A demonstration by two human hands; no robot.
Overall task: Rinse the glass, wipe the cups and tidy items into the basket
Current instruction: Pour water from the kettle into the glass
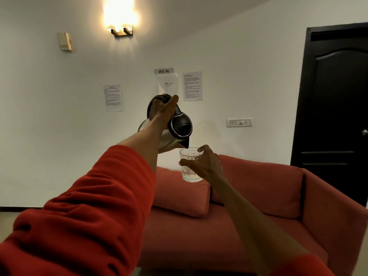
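Note:
My left hand (162, 111) grips the black handle of a steel electric kettle (179, 128), held up in the air and tipped down to the right. Its spout sits just over the rim of a clear faceted glass (189, 174). My right hand (205, 164) wraps around that glass from the right and holds it upright at chest height. A little water shows at the bottom of the glass. Both arms wear red sleeves pushed back from the wrists. No cups or basket are in view.
An orange-red sofa (258, 206) with a loose cushion (179, 194) stands below the hands. Behind is a white wall with taped papers (192, 86), a switch panel (239, 122) and a lit wall lamp (120, 18). A dark door (334, 108) is at the right.

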